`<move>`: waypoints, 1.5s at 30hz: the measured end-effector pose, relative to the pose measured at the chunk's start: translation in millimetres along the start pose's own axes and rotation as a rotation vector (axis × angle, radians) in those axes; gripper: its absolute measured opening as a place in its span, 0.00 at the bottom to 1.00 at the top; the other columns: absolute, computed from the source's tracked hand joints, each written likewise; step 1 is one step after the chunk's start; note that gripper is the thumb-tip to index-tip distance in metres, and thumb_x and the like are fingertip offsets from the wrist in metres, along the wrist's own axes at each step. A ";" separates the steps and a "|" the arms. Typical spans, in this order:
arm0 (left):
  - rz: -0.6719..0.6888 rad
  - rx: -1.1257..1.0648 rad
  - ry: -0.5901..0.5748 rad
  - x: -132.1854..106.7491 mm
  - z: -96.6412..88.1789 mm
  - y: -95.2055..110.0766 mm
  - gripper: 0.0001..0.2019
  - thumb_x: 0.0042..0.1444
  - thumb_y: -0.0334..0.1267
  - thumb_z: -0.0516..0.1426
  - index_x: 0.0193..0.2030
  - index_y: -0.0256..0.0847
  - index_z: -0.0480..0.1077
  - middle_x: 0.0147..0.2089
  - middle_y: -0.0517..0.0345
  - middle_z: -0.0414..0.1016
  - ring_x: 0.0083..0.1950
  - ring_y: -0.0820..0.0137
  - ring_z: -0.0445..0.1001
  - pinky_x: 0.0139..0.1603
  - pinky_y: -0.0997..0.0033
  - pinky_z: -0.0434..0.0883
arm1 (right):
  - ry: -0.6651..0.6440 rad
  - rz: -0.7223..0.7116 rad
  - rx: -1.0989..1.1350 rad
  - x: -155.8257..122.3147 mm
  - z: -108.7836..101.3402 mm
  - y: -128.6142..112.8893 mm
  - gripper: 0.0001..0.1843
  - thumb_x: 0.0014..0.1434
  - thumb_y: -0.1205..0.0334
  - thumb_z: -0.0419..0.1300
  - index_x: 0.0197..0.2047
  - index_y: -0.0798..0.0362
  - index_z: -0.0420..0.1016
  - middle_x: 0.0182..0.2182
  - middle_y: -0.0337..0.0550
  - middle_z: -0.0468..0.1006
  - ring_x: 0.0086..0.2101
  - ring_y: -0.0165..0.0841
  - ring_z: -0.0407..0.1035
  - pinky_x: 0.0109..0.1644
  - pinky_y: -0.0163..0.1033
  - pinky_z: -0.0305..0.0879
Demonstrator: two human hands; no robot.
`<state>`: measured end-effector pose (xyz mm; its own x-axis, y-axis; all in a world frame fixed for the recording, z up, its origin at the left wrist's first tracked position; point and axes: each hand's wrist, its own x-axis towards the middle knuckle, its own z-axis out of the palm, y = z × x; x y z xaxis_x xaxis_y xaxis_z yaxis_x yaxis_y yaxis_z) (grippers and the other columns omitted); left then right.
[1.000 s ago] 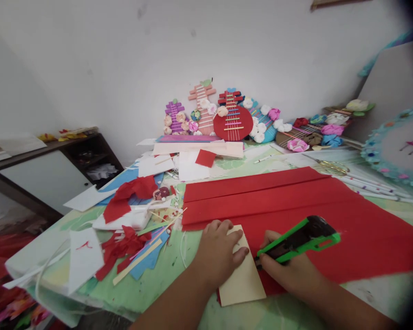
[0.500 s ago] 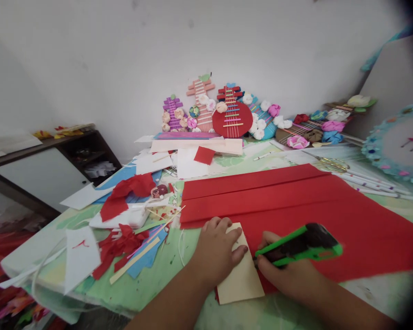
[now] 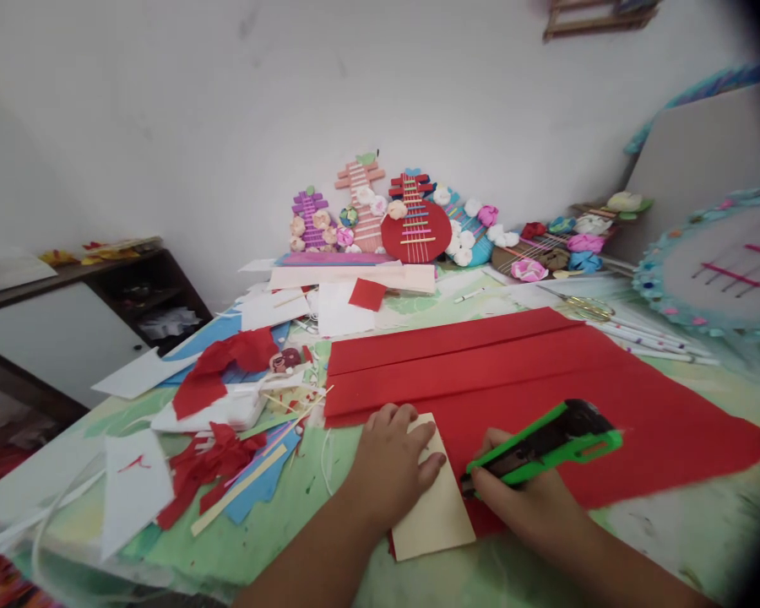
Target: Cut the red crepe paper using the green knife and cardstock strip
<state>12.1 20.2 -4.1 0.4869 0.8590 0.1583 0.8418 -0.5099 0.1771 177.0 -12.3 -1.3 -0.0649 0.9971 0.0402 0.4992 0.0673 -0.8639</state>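
Observation:
My left hand (image 3: 396,460) lies with fingers spread on a cream rectangular card (image 3: 431,511), pressing it down. Under the card is a large sheet of red crepe paper (image 3: 507,397), with folds running along its far part. A green and black utility knife (image 3: 548,443) is gripped in my right hand (image 3: 532,502). The knife's tip is down at the card's right edge, over the red paper. A thin strip of red shows along the card's lower left edge.
Paper scraps, red strips (image 3: 212,460) and thin sticks (image 3: 241,490) litter the left side. Scissors (image 3: 586,306) and white rods (image 3: 652,338) lie at the far right. Decorated paper instruments (image 3: 416,224) lean on the wall. A low cabinet (image 3: 69,325) stands left.
The view has shifted slightly, so most things sit a little further left. The knife has moved little along the card's edge; both hands keep their hold.

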 end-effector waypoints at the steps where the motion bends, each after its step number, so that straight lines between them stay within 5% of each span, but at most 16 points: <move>1: -0.001 0.000 0.003 -0.1 -0.1 0.0 0.12 0.55 0.45 0.52 0.44 0.45 0.66 0.46 0.55 0.65 0.47 0.61 0.60 0.47 0.60 0.59 | -0.001 0.003 -0.012 -0.3 0.8 2.2 0.07 0.45 0.65 0.48 0.20 0.49 0.53 0.17 0.32 0.61 0.22 0.30 0.61 0.27 0.35 0.58; 16: 0.000 0.016 0.000 0.1 1.4 -0.9 0.13 0.56 0.46 0.51 0.46 0.46 0.66 0.48 0.55 0.63 0.49 0.61 0.59 0.48 0.61 0.58 | -0.044 -0.093 -0.125 -1.4 -0.6 9.5 0.08 0.49 0.64 0.48 0.21 0.49 0.52 0.19 0.33 0.60 0.23 0.30 0.61 0.28 0.36 0.57; 37: -0.021 -0.016 -0.002 1.8 -0.1 -0.4 0.11 0.54 0.46 0.53 0.42 0.46 0.67 0.46 0.55 0.64 0.47 0.61 0.60 0.46 0.62 0.59 | -0.040 -0.041 -0.391 -3.9 4.0 -3.8 0.05 0.49 0.61 0.48 0.23 0.48 0.56 0.19 0.36 0.66 0.23 0.33 0.63 0.28 0.37 0.59; 45: -0.020 -0.019 0.003 1.0 -0.1 -0.5 0.12 0.55 0.45 0.53 0.43 0.46 0.66 0.46 0.55 0.64 0.48 0.61 0.60 0.46 0.62 0.59 | -0.054 -0.065 -0.201 -3.7 1.6 2.8 0.06 0.51 0.62 0.47 0.23 0.49 0.54 0.20 0.36 0.65 0.25 0.32 0.63 0.31 0.37 0.60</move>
<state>12.1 21.4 -3.9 0.4690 0.8691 0.1571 0.8470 -0.4930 0.1989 177.3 -15.9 -4.6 -0.1462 0.9874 0.0608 0.6541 0.1426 -0.7428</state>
